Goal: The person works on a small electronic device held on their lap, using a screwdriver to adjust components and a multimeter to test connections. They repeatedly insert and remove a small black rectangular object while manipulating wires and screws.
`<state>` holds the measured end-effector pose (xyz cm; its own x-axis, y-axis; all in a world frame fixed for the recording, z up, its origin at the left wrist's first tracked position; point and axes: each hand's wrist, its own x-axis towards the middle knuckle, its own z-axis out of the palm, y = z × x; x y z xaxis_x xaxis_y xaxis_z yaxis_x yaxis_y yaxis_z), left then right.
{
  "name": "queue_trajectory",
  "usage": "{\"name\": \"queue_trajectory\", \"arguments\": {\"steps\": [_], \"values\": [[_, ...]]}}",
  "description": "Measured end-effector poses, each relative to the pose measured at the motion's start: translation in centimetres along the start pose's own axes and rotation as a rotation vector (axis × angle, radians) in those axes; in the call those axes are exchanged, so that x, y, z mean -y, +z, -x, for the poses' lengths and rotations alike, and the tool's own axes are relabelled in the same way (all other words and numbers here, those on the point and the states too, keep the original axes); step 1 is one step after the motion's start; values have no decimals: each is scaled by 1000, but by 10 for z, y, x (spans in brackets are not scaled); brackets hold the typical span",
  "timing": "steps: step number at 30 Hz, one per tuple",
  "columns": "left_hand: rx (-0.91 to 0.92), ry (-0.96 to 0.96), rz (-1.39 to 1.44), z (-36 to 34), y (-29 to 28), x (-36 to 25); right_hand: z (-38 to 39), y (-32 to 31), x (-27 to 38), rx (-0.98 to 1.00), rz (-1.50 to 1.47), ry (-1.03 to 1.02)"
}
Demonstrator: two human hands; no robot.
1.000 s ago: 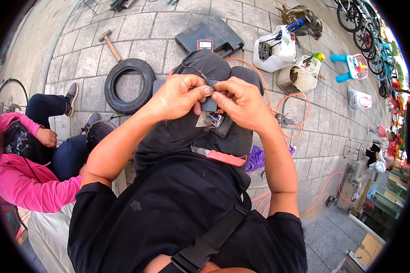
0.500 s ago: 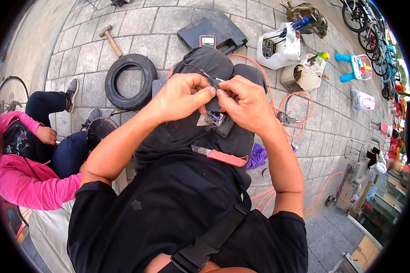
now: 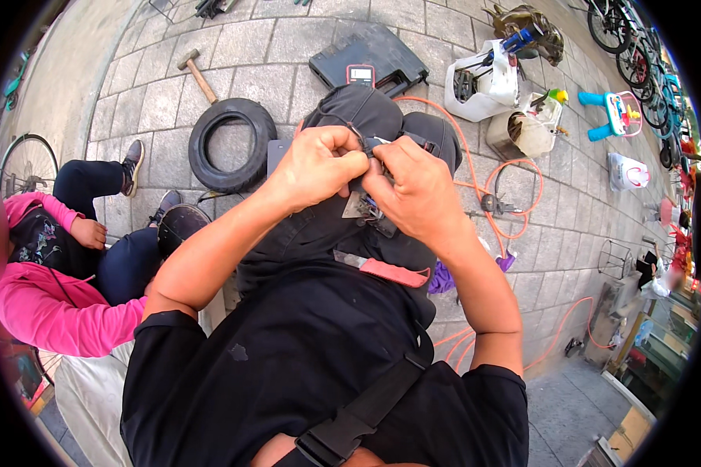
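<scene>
Both hands meet above my lap, fingertips almost touching. My left hand (image 3: 318, 167) is closed in a pinch on a thin black cable (image 3: 358, 134), which loops up over its fingers. From the other side, my right hand (image 3: 419, 191) pinches the same dark piece; its exact end is hidden by the fingers. Below them on my thighs lies a small opened part with blue and dark wires (image 3: 371, 208), partly covered by the right hand. Closer to my body, a red-handled blade tool (image 3: 393, 272) rests across my lap.
Ahead stand a black tool case (image 3: 370, 58) and a red multimeter (image 3: 360, 75). A tyre (image 3: 202, 148) and hammer (image 3: 201, 78) lie left, near a seated person in pink (image 3: 62, 311). To the right are white containers (image 3: 487, 89), an orange hose (image 3: 463, 140) and a purple cloth (image 3: 442, 278).
The whole view has shifted slightly right and down. My right fingers have turned and curled further over the black cable, while the left hand keeps its pinch.
</scene>
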<state>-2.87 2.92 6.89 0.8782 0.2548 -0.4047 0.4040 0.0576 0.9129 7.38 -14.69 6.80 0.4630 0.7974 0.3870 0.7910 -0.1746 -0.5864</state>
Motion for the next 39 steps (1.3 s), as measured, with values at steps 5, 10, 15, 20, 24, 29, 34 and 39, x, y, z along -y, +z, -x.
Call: {"name": "queue_trajectory", "arguments": {"steps": [5, 10, 15, 20, 24, 29, 34, 39], "values": [[-27, -37, -31, 0, 0, -3, 3, 11, 2, -71, 51, -43], [-37, -61, -11, -3, 1, -2, 7, 20, 4, -150, 65, -23], [-45, -72, -3, 0, 3, -5, 12, 21, 6, -149, -201, 233], [-44, 5, -99, -1, 3, 5, 14, 16, 3, -121, -333, 308], [-37, 44, -151, 1, 2, 10, 17, 19, -1, -128, -375, 310], [-5, 74, -141, 3, -1, 15, 18, 16, 0, -119, -368, 274], [6, 31, -91, 4, 1, 8, 14, 6, -5, -54, -299, 201], [-33, -15, -116, 5, 5, -2, 13, 6, -9, -53, -135, 84]]}}
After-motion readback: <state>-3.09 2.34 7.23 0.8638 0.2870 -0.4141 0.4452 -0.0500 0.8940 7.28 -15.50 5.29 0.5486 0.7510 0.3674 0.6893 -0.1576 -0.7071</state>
